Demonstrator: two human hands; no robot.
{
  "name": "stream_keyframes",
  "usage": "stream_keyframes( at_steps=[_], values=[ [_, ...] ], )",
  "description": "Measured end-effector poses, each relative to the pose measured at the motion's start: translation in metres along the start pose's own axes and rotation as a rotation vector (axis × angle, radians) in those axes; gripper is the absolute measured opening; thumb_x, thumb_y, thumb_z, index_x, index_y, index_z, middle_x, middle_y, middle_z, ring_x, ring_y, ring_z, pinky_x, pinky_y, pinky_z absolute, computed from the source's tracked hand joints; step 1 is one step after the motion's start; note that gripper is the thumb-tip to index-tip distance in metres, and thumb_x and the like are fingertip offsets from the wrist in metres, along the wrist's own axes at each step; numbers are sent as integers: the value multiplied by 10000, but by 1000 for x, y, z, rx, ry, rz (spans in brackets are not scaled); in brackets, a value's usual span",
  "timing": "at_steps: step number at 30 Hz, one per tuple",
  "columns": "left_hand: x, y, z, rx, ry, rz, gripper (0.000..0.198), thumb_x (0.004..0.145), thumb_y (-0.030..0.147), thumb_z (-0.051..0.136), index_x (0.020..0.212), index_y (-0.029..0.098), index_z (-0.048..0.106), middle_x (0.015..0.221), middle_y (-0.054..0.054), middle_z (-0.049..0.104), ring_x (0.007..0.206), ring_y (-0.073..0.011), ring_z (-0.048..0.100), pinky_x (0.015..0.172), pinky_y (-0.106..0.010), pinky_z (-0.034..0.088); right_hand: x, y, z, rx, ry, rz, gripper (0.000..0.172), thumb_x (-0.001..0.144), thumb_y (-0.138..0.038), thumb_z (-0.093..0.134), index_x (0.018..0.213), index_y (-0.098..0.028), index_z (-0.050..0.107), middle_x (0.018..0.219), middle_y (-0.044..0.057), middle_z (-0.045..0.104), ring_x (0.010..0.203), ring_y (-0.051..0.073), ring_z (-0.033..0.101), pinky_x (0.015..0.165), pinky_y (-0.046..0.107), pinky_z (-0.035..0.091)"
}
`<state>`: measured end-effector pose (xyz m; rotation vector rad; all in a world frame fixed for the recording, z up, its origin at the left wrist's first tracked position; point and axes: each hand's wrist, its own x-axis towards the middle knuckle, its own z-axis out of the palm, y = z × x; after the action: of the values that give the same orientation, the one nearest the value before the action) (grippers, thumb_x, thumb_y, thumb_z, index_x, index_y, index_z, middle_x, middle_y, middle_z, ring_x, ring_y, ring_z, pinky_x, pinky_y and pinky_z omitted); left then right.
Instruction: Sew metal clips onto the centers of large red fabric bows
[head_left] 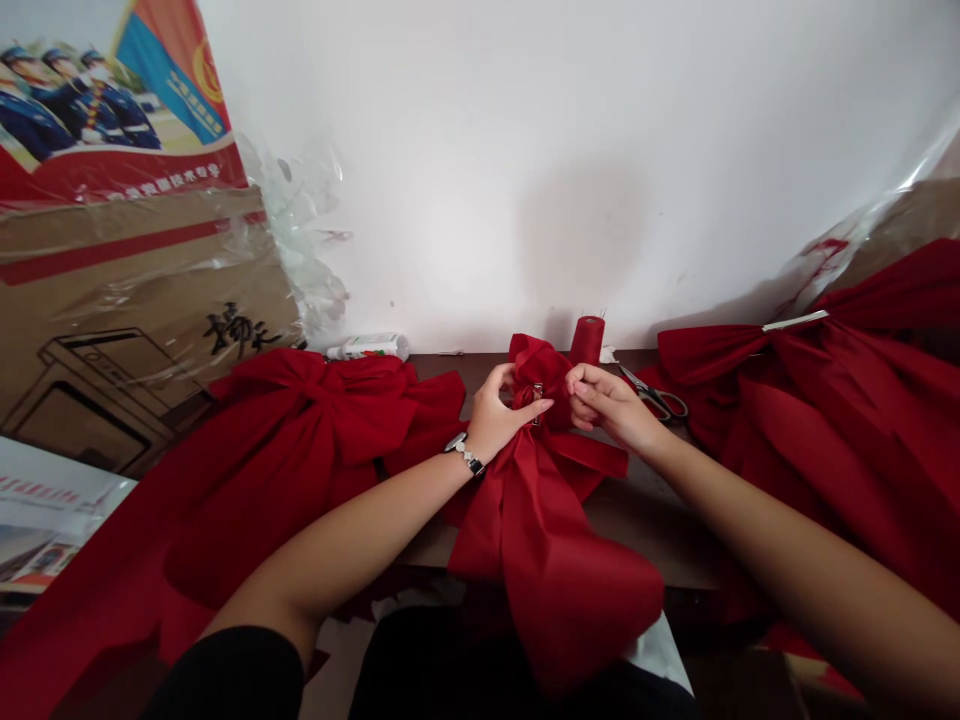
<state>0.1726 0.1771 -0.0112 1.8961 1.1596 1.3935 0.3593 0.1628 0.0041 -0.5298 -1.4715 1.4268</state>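
Observation:
A red fabric bow (551,520) stands at the table's middle, its long tails hanging over the front edge. My left hand (504,412) is closed on its gathered centre, thumb beside a small metal clip (537,402). Just right of the bow, my right hand (600,400) pinches thumb and fingers together; whatever lies between them is too small to make out. Behind it a spool of red thread (587,340) stands upright against the wall, with thin needle-like pins at its top. Scissors (660,398) lie to the right of my right hand.
One large red bow (300,430) spreads over the left side, and red gathered fabric (825,400) with a white strip fills the right. A white bottle (371,346) lies by the wall (450,150). Cardboard boxes (135,330) rise at the left.

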Motion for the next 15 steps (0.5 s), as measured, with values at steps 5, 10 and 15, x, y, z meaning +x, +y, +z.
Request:
stream_keyframes(
  at_steps=[5,10,15],
  values=[
    [0,-4,3,-137,-87,-85,390,675,352,759,930,149,544,888,-63,671,854,-166,638,792,-272,483,0,-3,-4,-54,7,-5,245,843,-408,619,816,-197,497,511,-91,322,435,61,261,438,212,298],
    [5,-8,-1,-458,-404,-324,491,726,314,706,1145,142,518,769,1,635,637,-86,573,653,-215,442,2,-7,-8,-90,83,-72,266,827,-415,638,798,-194,493,502,-86,342,438,64,279,441,214,300],
    [4,-6,-4,-370,-602,-289,749,840,291,554,1463,246,140,559,101,439,463,-60,388,541,-194,346,2,-3,-7,4,39,34,246,832,-395,630,795,-194,493,470,-100,298,434,58,207,478,224,296]
  ],
)
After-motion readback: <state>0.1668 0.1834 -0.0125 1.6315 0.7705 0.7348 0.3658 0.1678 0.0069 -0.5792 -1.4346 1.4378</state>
